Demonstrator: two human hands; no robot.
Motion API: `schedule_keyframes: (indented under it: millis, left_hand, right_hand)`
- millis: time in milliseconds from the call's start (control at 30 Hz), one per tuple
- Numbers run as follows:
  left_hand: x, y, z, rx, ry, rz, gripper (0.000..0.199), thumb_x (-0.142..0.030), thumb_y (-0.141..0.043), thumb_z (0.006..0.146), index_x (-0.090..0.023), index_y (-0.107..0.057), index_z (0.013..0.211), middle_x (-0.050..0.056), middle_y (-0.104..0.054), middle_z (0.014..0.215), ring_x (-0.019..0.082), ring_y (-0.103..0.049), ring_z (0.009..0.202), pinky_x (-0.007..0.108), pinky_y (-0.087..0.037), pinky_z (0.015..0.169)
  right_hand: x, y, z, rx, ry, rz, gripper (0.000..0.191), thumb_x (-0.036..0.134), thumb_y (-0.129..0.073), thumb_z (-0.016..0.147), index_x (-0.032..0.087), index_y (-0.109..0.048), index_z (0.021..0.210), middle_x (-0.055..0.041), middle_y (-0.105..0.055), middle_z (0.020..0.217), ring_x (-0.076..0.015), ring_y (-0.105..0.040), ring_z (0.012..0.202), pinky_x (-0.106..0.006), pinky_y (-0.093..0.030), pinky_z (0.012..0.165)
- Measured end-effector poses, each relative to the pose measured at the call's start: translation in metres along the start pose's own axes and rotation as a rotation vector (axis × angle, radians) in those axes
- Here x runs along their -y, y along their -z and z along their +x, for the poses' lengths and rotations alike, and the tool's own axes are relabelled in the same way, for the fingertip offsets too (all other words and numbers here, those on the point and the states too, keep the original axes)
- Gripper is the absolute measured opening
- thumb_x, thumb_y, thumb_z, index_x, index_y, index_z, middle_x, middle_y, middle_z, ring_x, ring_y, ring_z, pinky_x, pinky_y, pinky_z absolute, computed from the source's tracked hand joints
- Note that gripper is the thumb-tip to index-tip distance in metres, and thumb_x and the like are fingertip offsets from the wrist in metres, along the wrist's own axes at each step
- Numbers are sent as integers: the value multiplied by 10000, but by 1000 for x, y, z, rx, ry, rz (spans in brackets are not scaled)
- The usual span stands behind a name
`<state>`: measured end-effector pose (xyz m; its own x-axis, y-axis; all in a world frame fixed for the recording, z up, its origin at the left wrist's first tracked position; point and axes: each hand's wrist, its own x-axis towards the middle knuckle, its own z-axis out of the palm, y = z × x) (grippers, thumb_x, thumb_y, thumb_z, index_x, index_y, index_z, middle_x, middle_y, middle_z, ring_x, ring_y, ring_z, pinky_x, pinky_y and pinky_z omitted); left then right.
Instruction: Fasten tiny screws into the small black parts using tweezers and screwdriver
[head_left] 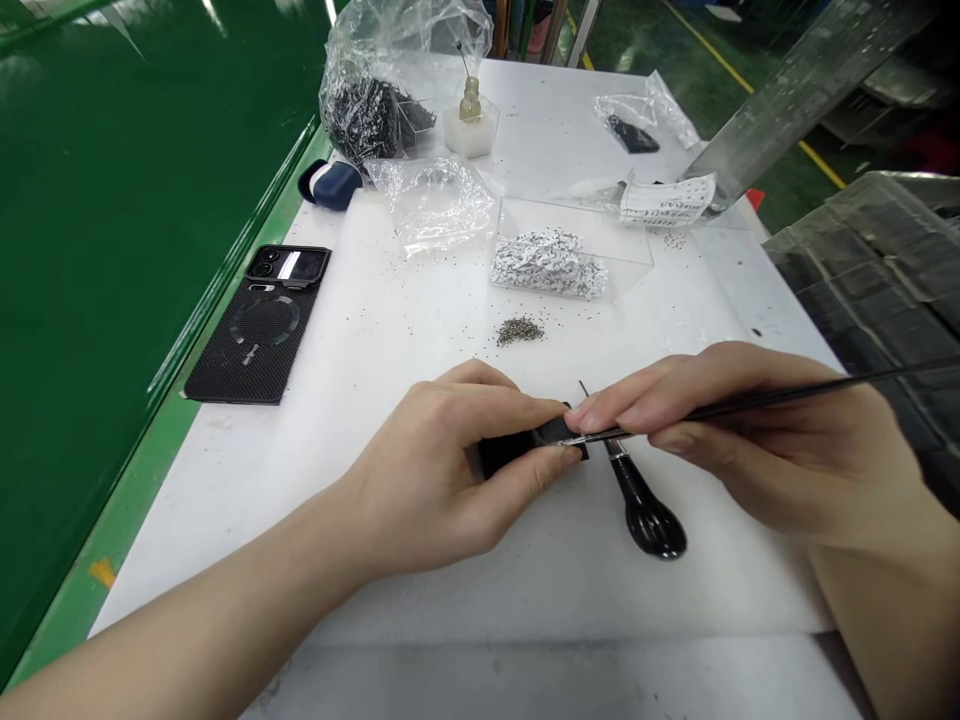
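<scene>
My left hand (pixel 450 465) is closed around a small black block-like part (pixel 510 452), with thumb and index finger pinching its right end. Much of that part is hidden by the fingers. In my right hand (pixel 750 440) is a slim black tool (pixel 795 392), held like a pen. Its silvery tip touches or nearly touches the right end of the black part; I cannot tell which. Just below the right fingers lies a screwdriver (pixel 651 510) with a bulbous black handle, its thin shaft pointing away from me.
Beyond my hands lie a pile of tiny metal pieces (pixel 519 331) and a clear tray (pixel 547 265) of small white pieces. Farther back are a plastic bag of black parts (pixel 375 115) and a small bottle (pixel 470 100). A phone (pixel 259 325) lies left; a metal post (pixel 795 95) stands right.
</scene>
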<state>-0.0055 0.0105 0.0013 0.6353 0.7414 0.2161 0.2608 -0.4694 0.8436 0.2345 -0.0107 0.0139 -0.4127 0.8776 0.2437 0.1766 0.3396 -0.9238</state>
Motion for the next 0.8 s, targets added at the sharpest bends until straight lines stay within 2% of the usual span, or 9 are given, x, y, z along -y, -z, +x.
schedule_keyframes:
  millis: [400,500,600,633,700,800]
  left_hand:
    - [0,-1,1,-1,13,-6,184,-223,-661,952,-176,-788,1076,10,-786,916,151,-672,884,266,-552,809]
    - [1,0,0,-16,22,-5,212,-237,-675,945,-182,-785,1118,8,-792,972,144,-689,903,254,-561,831]
    - [2,0,-1,-45,6,16,219,-234,-685,935,-166,-787,1116,17,-799,995,134,-706,906,226,-568,816]
    - [2,0,-1,-49,-2,25,218,-233,-686,934,-164,-788,1114,19,-800,997,135,-707,913,221,-570,811]
    - [2,-1,-2,-40,-12,39,220,-236,-685,936,-167,-786,1118,21,-803,1007,142,-704,930,223,-574,807]
    - [1,-1,-2,-29,2,45,219,-253,-686,940,-189,-784,1125,11,-805,1020,158,-694,967,238,-579,825]
  right_hand:
    - [7,1,1,56,30,-103,254,96,-690,907,302,-778,1027,-15,-812,1050,-196,-774,1024,-293,-645,930]
    - [6,4,0,-61,50,-108,223,136,-706,904,322,-769,1011,-3,-803,1008,-205,-769,950,-326,-653,830]
    - [5,16,-1,-230,88,-380,210,143,-721,881,328,-760,974,-16,-768,961,-216,-727,864,-350,-589,714]
    - [4,22,-1,-205,98,-544,213,139,-722,872,322,-758,977,-22,-754,973,-216,-710,844,-357,-556,695]
    - [0,34,-2,-16,9,-792,256,114,-608,909,308,-744,1005,-32,-734,1016,-226,-697,871,-373,-518,694]
    - [-8,45,-4,156,-39,-918,305,139,-532,928,304,-747,1067,-38,-722,1028,-236,-696,919,-383,-531,755]
